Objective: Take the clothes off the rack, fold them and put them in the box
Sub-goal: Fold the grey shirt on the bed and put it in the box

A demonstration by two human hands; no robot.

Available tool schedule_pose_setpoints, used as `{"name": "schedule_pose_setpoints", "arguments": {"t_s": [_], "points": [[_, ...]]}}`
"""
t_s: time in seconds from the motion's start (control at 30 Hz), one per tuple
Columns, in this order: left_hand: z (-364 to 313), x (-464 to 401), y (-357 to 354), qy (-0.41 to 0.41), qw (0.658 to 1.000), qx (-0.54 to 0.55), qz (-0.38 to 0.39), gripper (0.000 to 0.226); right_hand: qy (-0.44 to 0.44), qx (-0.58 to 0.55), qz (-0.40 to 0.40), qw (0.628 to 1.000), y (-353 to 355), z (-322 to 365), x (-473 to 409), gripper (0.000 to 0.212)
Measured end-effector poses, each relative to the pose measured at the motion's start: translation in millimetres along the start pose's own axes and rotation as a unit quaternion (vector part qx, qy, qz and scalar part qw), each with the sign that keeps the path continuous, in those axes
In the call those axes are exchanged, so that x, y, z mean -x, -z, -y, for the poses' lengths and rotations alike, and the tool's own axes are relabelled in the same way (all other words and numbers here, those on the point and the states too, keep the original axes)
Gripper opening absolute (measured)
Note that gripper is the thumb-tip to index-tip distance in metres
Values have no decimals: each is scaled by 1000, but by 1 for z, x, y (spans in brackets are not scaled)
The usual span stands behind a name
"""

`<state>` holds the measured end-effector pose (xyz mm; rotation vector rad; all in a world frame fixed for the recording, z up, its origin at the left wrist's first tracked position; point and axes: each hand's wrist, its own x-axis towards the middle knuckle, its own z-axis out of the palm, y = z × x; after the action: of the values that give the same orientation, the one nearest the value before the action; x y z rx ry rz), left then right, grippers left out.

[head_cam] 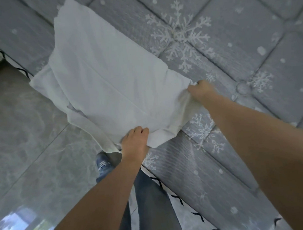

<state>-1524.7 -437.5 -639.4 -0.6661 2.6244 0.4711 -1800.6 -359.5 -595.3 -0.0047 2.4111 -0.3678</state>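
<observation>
A white garment (104, 75), apparently a shirt, is spread over the edge of a grey snowflake-patterned mattress (235, 49). Its near edge is gripped by the left hand (135, 140) and a corner is pinched in the right hand (200, 90).

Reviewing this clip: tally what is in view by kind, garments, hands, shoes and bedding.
White garments: 1, white garment, held at its near edge by both hands.
Hands: 2, left hand and right hand.
Shoes: 1, blue shoe.
Mattresses: 1, grey snowflake-print mattress.
Total: 5
</observation>
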Motion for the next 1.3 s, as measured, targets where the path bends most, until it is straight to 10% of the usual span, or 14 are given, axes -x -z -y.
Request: {"name": "schedule_pose_setpoints", "arguments": {"t_s": [0.4, 0.7, 1.07, 1.3], "points": [[49, 16, 48, 151, 940, 294, -91, 20, -26, -314, 99, 944, 30, 90, 39, 61], [98, 2, 82, 212, 884, 391, -147, 6, 91, -306, 66, 945, 6, 178, 56, 4], [194, -49, 114, 262, 769, 568, -133, 21, 21, -349, 106, 931, -33, 273, 47, 16], [264, -77, 130, 278, 744, 594, -126, 32, 143, -237, 33, 960, -74, 339, 44, 16]]}}
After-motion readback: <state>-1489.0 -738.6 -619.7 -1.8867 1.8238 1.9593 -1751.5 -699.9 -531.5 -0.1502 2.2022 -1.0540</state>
